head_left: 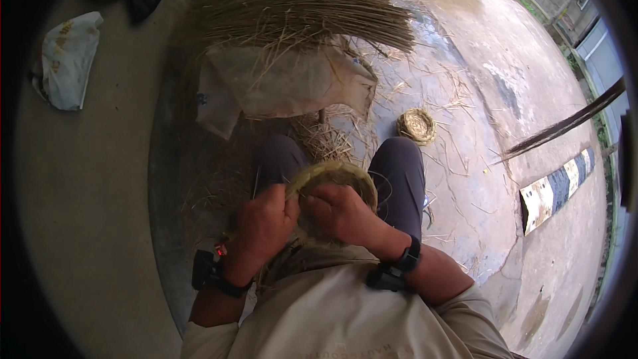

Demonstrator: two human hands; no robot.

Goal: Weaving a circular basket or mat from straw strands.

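The half-made straw basket (pixel 335 183) sits at the centre of the frame, just below the middle, held up over the person's lap between the two dark-trousered knees (pixel 399 176). It reads as a round, coiled ring of pale yellow-green straw, its rim arching above the knuckles – the opening seems to face the person, though the hands hide most of the lower half. The left hand (pixel 264 223) is closed in a loose fist against the ring's left edge, fingers curled around the coil and what looks like a thin strand rising from it. The right hand (pixel 342 213) is also curled shut, gripping the ring's lower middle from the right. Both touch the basket; neither is clearly nearer, and the ring's width runs left to right across the frame between them.

Each wrist carries a dark strapped device. Above the knees, in the upper middle of the frame, lies a large bundle of long dry straw (pixel 306 6) over a pale sack (pixel 286 83) – and a small finished coiled basket (pixel 417 125) rests on the wet concrete to the right of centre, well apart from the hands
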